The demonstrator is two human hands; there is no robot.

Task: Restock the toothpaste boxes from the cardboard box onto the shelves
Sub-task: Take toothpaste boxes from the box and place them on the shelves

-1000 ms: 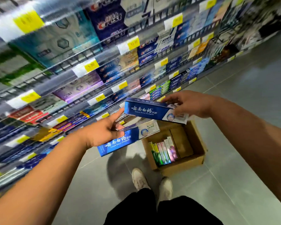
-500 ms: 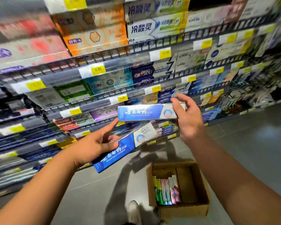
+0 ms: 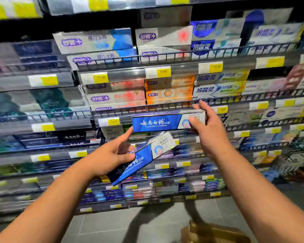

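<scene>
Between my right hand's (image 3: pixel 211 135) fingers (image 3: pixel 194 122) sits the white end of a long blue-and-white cardboard toothpaste box (image 3: pixel 158 123), level before the wire-railed shelves (image 3: pixel 165 106). My left hand (image 3: pixel 111 156) fingers clasp a second, tilted blue-and-white box (image 3: pixel 144 156) just below. Down on the floor, the brown cardboard carton's (image 3: pixel 214 232) edge shows.

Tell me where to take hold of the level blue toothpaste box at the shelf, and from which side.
Grip the level blue box at its free left end, pinching front and back faces, coming from the left. It lies level, long side facing you; the right hand already wraps its white right end. The left hand is full with the tilted blue box, one finger touching that left end.
</scene>
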